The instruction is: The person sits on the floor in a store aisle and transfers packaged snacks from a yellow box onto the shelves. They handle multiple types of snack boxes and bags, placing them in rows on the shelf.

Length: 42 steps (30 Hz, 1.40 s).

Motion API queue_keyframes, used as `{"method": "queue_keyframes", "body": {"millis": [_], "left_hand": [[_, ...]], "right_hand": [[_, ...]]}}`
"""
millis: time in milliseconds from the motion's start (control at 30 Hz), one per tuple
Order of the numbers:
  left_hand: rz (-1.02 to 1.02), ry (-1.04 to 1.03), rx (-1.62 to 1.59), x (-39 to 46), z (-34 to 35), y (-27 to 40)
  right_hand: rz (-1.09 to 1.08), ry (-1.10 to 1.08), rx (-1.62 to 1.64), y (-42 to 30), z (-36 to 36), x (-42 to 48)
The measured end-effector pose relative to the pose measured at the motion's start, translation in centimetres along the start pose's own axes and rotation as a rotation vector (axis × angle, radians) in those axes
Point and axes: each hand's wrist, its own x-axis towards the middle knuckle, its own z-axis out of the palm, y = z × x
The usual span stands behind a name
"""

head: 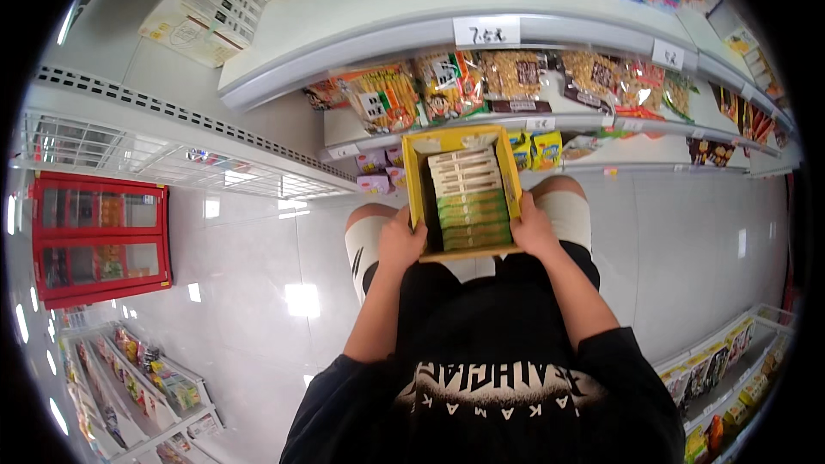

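Note:
Between my two hands is an open yellow cardboard box (513, 187), held just above my lap. My left hand (401, 240) grips its left wall near the front corner. On the opposite wall, my right hand (535, 227) has hold with the thumb at the edge. Inside stands a row of thin packs: white ones (465, 171) at the far end and green ones (474, 219) closer to me. A dark gap shows along the left inner side of the box. The far rim of the box reaches the front of a lower shelf.
Ahead, a white shelf unit (412, 6) carries bagged snacks (451, 87) under a price rail (567, 32). Cream cartons (213, 19) sit on its top at left. White wire racks (161, 161) stick out leftward. Farther off are a red glass-door cabinet (103, 238) and stocked racks (142, 393).

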Motion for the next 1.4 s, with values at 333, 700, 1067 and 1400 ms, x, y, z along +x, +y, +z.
{"method": "queue_keyframes", "body": {"millis": [333, 700, 1067, 1400], "left_hand": [[0.122, 0.009, 0.044, -1.9, -0.7, 1.4], [-0.03, 0.07, 0.137, -1.5, 0.4, 1.2], [0.78, 0.557, 0.251, 8.9, -15.1, 10.0], [0.623, 0.43, 1.028, 29.7, -36.2, 24.6]], "right_hand": [[0.079, 0.134, 0.039, 0.1, 0.0, -0.9], [0.022, 0.052, -0.012, 0.0, 0.1, -0.7], [0.039, -0.014, -0.003, 0.2, -0.1, 0.2], [0.048, -0.009, 0.001, -0.5, -1.1, 0.1]]}}
